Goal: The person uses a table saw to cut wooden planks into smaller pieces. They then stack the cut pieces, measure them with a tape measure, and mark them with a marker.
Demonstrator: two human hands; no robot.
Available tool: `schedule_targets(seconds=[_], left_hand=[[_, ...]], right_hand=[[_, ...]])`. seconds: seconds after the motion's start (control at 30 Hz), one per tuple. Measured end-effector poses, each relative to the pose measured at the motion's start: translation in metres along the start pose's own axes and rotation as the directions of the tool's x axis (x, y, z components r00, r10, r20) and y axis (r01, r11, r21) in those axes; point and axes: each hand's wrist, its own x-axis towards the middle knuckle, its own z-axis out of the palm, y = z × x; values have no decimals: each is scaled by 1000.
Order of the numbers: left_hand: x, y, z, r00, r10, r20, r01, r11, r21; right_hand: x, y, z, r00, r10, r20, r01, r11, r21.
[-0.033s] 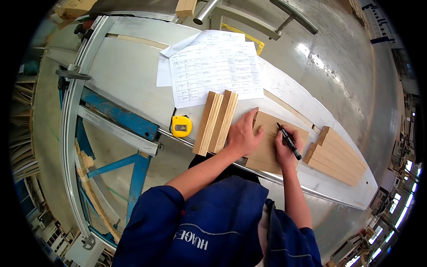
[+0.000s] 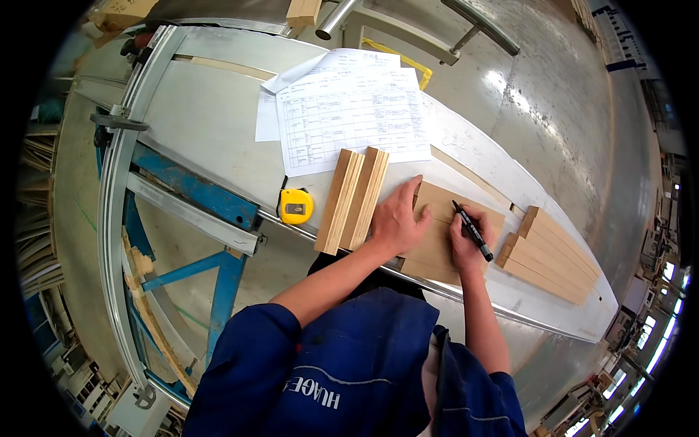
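Observation:
My right hand is closed around a black marker pen, its upper end tilted toward the lower right. The pen's other end points at the far side of a group of flat light-brown wood pieces lying side by side. My left hand rests along the left edge of these pieces, fingers stretched out and thumb on their top face. Left of it, two plywood strips with layered edges lie parallel, their far ends over a printed sheet. I cannot make out any fresh mark under the pen.
A yellow tape measure lies near the front edge of the grey metal table. To the right, several wooden strips lie side by side in staggered lengths. A blue metal frame and a long rail stand at the left.

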Motion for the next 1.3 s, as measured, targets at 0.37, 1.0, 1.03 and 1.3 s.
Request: schedule_targets(seconds=[0.37, 1.0, 1.03, 1.3], left_hand=[[0, -2, -1, 1000, 7, -4, -6, 1000, 20], [0, -4, -1, 999, 33, -25, -33, 999, 4], [0, -4, -1, 999, 33, -25, -33, 999, 4], [1, 0, -3, 1000, 25, -15, -25, 1000, 17]], right_hand=[[1, -5, 1, 999, 34, 41, -33, 999, -36], [1, 0, 3, 999, 35, 42, -33, 999, -29], [1, 2, 2, 999, 32, 40, -31, 999, -30], [2, 4, 1, 999, 22, 34, -20, 998, -67]])
